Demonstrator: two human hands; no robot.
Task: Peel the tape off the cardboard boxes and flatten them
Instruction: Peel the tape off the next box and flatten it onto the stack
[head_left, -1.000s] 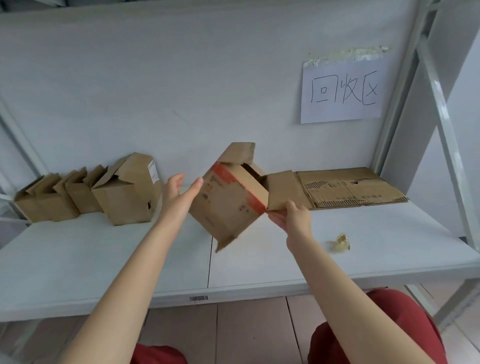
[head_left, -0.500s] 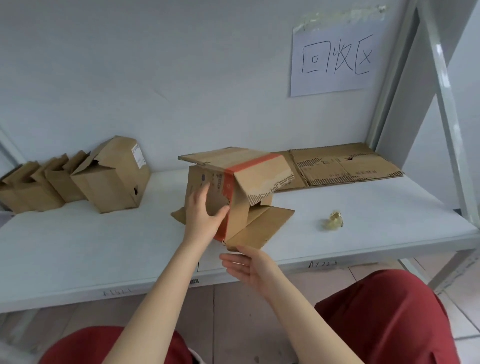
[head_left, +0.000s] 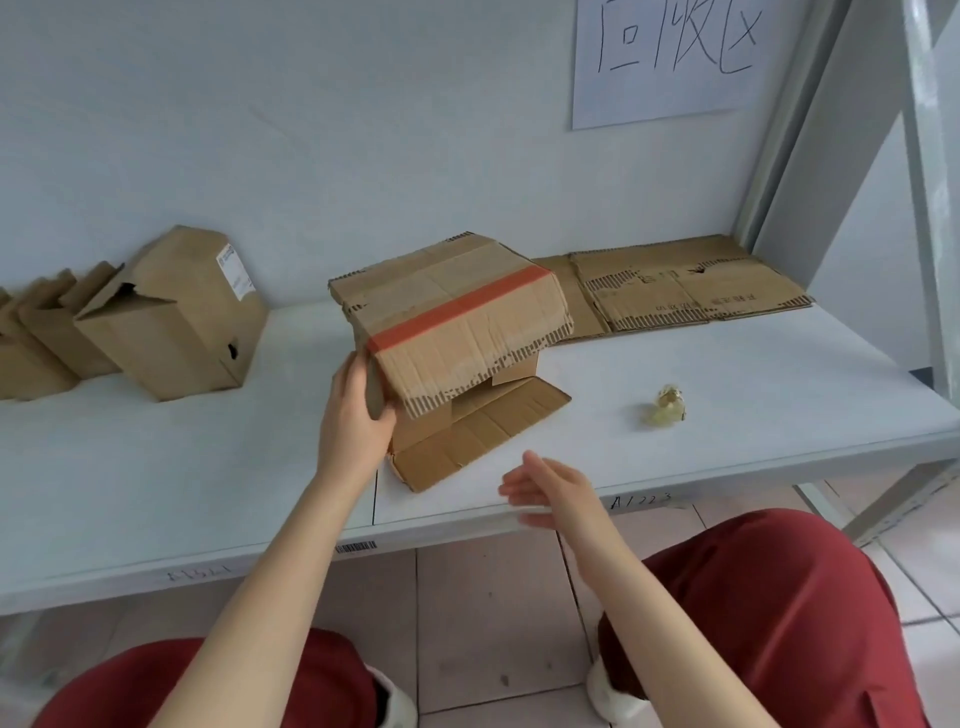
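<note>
**A:** What is closest to you?
**B:** I see the right hand (head_left: 545, 488) over the front edge of the white metal shelf (head_left: 156, 467). Its fingers are spread and hold nothing. It looks blurry.
**A:** And the other hand?
**B:** The left hand (head_left: 358, 410) grips the left side of the brown cardboard box (head_left: 467, 343). The box stands in the middle of the shelf. A red tape strip (head_left: 457, 309) runs across its top.
**A:** What is farther back?
**B:** A small yellowish tape ball (head_left: 666, 408) lies to the right. Flat cardboard sheets (head_left: 675, 288) lie at the back right. A row of open brown boxes (head_left: 171, 317) stands at the left. A white paper sign (head_left: 670, 57) hangs on the wall.
</note>
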